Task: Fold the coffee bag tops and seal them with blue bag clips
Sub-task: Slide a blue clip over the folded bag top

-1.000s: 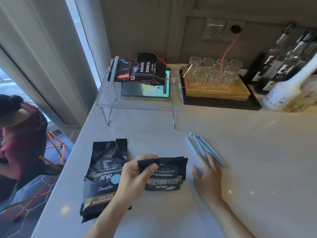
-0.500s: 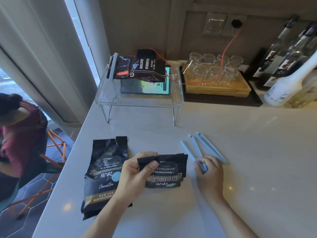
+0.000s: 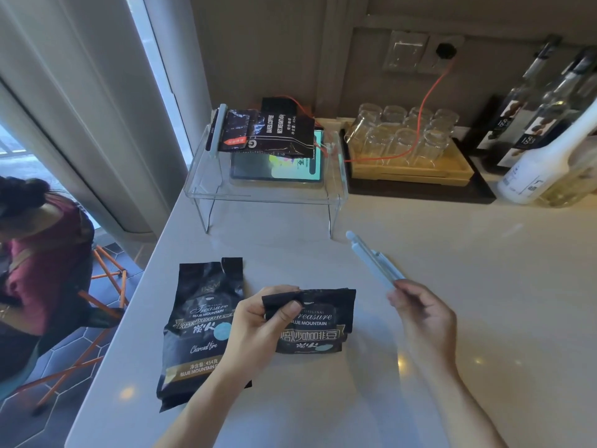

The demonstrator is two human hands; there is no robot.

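Left bag (image 3: 202, 321): "ORIGINAL", "Treasure", "BLUE MOUNTAIN", Chinese characters including "炭火", "Charcoal fire", "净含量:454克", and "BLUE MOUNTAIN" cut off at the lower edge.

Folded bag (image 3: 318, 324): "ORIGINAL", "Treasure" partly covered, "BLUE MOUNTAIN", "焙炒咖啡豆", "炭火".

Bag on the stand (image 3: 284, 132): "BAKED COFFEE", "NET WEIGHT: 454g", a large "G"; the smaller Chinese print is too small to read.

Dark bottle (image 3: 529, 137): label reads "1883".

White bottle (image 3: 542, 163): printing is illegible.

pale counter (image 3: 452, 286), window (image 3: 19, 150) left, beige wall (image 3: 274, 43) bk.
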